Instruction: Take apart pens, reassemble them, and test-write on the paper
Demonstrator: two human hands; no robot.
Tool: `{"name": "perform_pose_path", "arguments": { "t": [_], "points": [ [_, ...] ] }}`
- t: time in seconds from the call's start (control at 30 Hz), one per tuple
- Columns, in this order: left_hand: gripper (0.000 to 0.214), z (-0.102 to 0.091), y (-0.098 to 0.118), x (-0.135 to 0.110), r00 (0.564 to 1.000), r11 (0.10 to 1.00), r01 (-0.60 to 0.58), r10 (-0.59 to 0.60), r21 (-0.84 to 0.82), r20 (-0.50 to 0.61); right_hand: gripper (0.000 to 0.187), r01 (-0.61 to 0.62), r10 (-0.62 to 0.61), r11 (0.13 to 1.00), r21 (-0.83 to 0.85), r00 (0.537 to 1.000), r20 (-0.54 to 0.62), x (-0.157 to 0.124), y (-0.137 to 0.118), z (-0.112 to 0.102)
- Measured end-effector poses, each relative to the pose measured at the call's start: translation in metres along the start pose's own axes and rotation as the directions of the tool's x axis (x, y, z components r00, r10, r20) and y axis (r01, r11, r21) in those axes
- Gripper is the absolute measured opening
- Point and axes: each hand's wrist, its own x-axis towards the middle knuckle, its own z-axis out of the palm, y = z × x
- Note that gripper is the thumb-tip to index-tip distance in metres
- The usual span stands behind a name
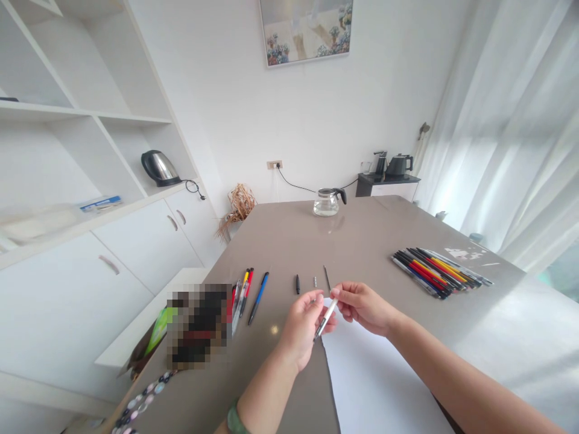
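Observation:
Over the table, a white pen barrel (325, 319) with a dark lower end is held at a tilt between my two hands. My left hand (301, 328) is closed around its middle, thumb on top. The thumb and fingers of my right hand (364, 306) pinch its upper end. Just beyond my hands lie a short black pen part (297, 284), a small spring-like piece (315, 281) and a thin dark refill (326, 276). A white sheet of paper (380, 380) is spread beneath my right arm.
A blue pen (259, 298) and several other pens (244, 292) lie at the left, beside a blurred-out bag (199, 328). Many pens form a pile (438, 271) at the right. A glass pot (326, 204) stands at the table's far edge.

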Motion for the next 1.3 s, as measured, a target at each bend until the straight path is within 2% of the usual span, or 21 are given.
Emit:
{"name": "perform_pose_path", "arguments": {
  "t": [0.1,0.17,0.4,0.6,0.73,0.93,1.07,1.13,1.23,1.3],
  "points": [
    [0.044,0.000,0.001,0.002,0.999,0.996,-0.001,-0.003,-0.089,-0.039,0.011,-0.039,0.081,0.933,0.357,0.992,-0.102,0.004,0.004,-0.011],
    [0.044,-0.001,0.002,0.003,0.999,0.994,-0.005,0.000,-0.111,-0.045,0.008,-0.061,0.123,0.894,0.443,0.986,-0.114,0.006,0.005,-0.016],
    [0.045,-0.001,0.003,0.002,0.997,0.995,0.065,-0.062,-0.079,0.039,0.011,-0.132,0.173,0.904,0.407,0.983,-0.067,0.003,0.010,-0.011],
    [0.034,-0.003,0.003,-0.001,0.974,0.990,0.111,-0.126,0.090,0.189,0.016,-0.140,0.149,0.966,0.217,0.988,-0.025,0.000,0.009,-0.004],
    [0.031,-0.004,0.001,-0.001,0.975,0.980,0.094,-0.126,0.173,0.186,0.019,-0.102,0.113,0.968,0.229,0.993,-0.034,-0.002,0.004,-0.004],
    [0.032,-0.004,-0.002,0.000,0.976,0.976,0.119,-0.149,0.184,0.158,0.016,-0.039,0.049,0.976,0.212,0.998,-0.044,-0.001,0.003,-0.009],
    [0.033,-0.005,-0.003,0.001,0.982,0.982,0.104,-0.127,0.157,0.141,0.022,0.046,-0.039,0.998,0.048,0.990,-0.136,0.005,0.003,-0.021],
    [0.031,-0.005,-0.003,0.001,0.988,0.988,0.090,-0.104,0.125,0.112,0.026,0.046,-0.096,0.974,-0.220,0.970,-0.222,0.009,0.002,-0.028],
    [0.027,-0.005,-0.003,0.002,0.994,0.995,0.071,-0.077,0.072,0.078,0.026,-0.073,-0.166,0.795,-0.603,0.928,-0.332,0.016,0.001,-0.037],
    [0.027,-0.005,-0.004,0.002,0.995,0.997,0.059,-0.063,0.049,0.072,0.021,-0.135,-0.198,0.691,-0.710,0.909,-0.366,0.021,0.002,-0.040]
  ]
}}
